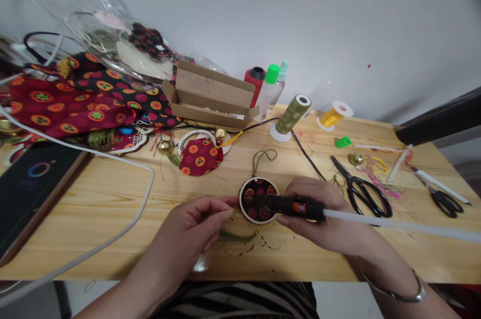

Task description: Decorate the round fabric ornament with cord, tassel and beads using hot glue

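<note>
A round ornament [248,213] lies on the wooden table, its dark flowered fabric framed by a pale rim. An olive cord loop [263,156] extends from its top and a green tassel [236,237] from below. My right hand [326,216] is wrapped round a black hot glue gun [293,206], its nozzle end over the fabric. A long white glue stick [398,226] sticks out of the gun's back. Just left of the ornament, my left hand [199,221] is closed in a pinch, one fingertip at the rim; anything between thumb and finger is too small to name.
Black scissors [363,191] lie to the right. Behind stand an olive thread spool [295,116], a yellow thread spool [335,114] and a cardboard box [210,93]. A red fabric disc [201,157], a phone [33,184] and a white cable [148,194] occupy the left.
</note>
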The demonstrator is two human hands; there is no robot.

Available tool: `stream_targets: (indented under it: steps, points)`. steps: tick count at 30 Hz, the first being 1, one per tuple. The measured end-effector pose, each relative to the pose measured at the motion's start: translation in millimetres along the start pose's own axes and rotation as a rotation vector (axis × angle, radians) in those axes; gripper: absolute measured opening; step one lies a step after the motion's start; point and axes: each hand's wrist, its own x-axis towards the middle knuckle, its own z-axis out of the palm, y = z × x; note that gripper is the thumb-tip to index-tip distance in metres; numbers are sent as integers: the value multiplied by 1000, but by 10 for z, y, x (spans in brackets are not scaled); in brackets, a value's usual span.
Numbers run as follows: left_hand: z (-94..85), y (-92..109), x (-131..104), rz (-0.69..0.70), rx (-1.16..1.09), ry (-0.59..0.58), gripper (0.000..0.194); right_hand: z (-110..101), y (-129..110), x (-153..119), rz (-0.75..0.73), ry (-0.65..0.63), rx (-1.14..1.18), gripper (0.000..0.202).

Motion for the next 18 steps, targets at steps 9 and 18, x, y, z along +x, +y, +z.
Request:
stream_targets:
  steps: [9,18]
  points:
    - [-26,-41,19,9,16,-48,23,15,6,-8,10,-5,-10,22]
    - [-50,-90,42,35,-7,-9,21,24,16,8,-6,-3,-85,26]
